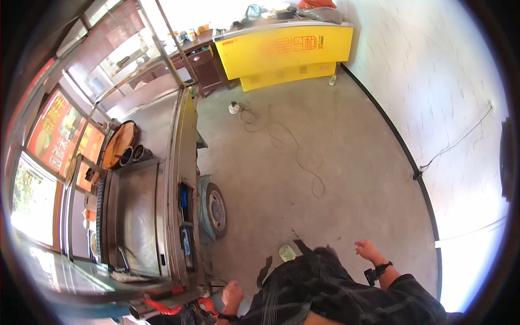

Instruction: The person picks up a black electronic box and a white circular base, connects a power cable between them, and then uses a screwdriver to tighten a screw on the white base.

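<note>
My left hand [233,295] hangs low beside the metal cart, its fingers curled in with nothing seen in them. Close to it are a red-handled metal bar [162,306] and a round red part [206,305] at the cart's near end. On the other side of my body my right hand [368,250] is held out over the floor, fingers loosely bent and a little apart, holding nothing that I can see. A black strap with a small device [374,275] sits on that wrist. Neither hand touches the cart [138,216] visibly.
The cart has a wheel [216,211], a steel griddle top, a round wooden board [120,143] and metal pots [141,153]. A thin cable [298,157] snakes over the concrete floor. A yellow counter [284,51] stands at the far end; a white wall [428,86] runs along the right.
</note>
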Tool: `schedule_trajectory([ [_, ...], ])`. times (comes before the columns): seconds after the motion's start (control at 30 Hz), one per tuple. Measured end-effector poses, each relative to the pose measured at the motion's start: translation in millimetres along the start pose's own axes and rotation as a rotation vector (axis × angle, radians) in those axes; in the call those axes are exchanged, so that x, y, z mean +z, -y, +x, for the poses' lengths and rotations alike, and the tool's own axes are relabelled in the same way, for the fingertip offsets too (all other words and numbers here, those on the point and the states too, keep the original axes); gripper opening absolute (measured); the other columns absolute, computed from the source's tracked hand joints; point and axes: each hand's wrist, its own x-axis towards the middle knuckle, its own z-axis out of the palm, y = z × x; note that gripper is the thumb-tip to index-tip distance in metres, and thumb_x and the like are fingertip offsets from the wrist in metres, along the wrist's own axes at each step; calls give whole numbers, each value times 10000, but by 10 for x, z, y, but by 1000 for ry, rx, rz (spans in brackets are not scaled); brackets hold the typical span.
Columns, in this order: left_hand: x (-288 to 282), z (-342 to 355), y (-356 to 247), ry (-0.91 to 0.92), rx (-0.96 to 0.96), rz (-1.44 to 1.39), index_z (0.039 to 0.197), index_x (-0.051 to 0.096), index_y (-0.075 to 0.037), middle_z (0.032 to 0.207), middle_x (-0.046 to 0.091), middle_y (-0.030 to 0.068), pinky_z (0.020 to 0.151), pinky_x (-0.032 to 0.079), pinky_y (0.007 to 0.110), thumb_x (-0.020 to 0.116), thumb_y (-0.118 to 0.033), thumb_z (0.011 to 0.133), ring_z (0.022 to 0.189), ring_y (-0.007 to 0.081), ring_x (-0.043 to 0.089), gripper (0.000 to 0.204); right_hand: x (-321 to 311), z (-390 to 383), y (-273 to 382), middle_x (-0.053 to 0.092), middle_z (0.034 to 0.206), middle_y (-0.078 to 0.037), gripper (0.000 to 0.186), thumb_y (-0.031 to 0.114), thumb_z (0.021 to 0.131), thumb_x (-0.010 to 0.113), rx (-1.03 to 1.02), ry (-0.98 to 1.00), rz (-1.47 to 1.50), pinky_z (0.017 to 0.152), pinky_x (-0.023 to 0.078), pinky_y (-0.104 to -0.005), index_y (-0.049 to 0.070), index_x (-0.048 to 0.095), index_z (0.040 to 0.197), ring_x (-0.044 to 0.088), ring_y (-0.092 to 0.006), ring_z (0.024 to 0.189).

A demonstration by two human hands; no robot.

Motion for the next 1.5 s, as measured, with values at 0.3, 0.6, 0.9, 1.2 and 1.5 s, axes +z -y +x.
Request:
schedule_trajectory([
  [0.3, -778, 1643, -857, -147, 154, -85, 1086, 640, -118, 928, 696, 114, 792, 513, 448, 640, -299, 783, 918, 325, 655, 352, 44, 1135, -816, 692, 922, -108, 246, 239, 848, 616, -487, 271, -491, 701, 558, -367, 47, 677, 989, 688, -236, 813],
  [0.6, -1224, 2435, -1630, -7, -168, -183, 1099, 666, -123, 1034, 693, 142, 870, 503, 426, 658, -295, 751, 1006, 335, 644, 388, -941, 3628, 1300, 658, 745, -143, 228, 214, 849, 525, -282, 27, -383, 670, 535, -398, 50, 654, 940, 660, -272, 699],
  [0.9, -1147, 4056, -2084, -25, -192, -236, 1068, 676, -101, 1006, 691, 153, 858, 503, 425, 661, -291, 741, 983, 342, 646, 378, -1783, 5223, 3166, 682, 804, -147, 294, 215, 829, 559, -254, -126, -189, 684, 533, -388, 27, 666, 1028, 675, -265, 700],
  [1.2, -2364, 6023, -3379, -61, 363, -145, 1080, 633, -66, 911, 678, 175, 767, 514, 443, 649, -272, 769, 876, 354, 650, 374, -934, 5434, 3455, 705, 936, -114, 309, 190, 856, 596, 121, 288, -200, 729, 546, -380, 48, 658, 1123, 690, -239, 763],
  [1.5, -3136, 7309, -5319, 93, 464, -39, 1166, 583, -105, 880, 673, 138, 752, 510, 439, 632, -275, 813, 843, 328, 644, 395, -1296, 6554, 3894, 692, 852, -97, 314, 157, 881, 584, 251, 177, 198, 648, 539, -311, 6, 632, 1152, 662, -166, 688],
])
